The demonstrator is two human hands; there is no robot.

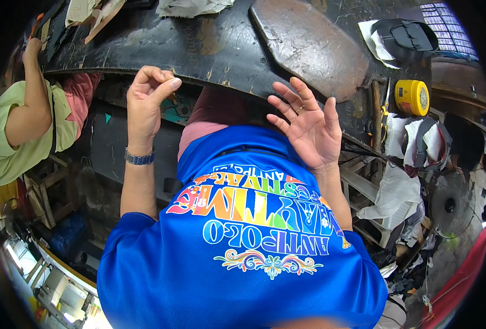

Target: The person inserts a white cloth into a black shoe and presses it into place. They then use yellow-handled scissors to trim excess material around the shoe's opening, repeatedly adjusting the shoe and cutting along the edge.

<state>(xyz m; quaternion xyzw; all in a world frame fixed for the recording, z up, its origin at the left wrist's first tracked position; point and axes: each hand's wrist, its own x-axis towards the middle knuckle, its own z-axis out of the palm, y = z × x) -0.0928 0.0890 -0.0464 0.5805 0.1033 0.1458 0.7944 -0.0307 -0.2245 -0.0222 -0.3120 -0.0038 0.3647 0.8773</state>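
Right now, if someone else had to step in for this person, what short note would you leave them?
Left hand: raised at the edge of the dark workbench, fingers pinched together; whether something tiny sits in that grip is too small to tell.
Right hand: open, palm up, fingers spread, holding nothing, just under the bench edge.
On the bench: a worn brown board ahead of the right hand, pale cloth scraps at the far side. A yellow round case sits to the right.
Nothing on the bench is in hand yet.

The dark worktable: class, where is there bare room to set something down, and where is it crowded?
Bare dark worktable lies between the left hand and the brown oval board. It is crowded at the far left with scraps and at the right by the yellow round case.
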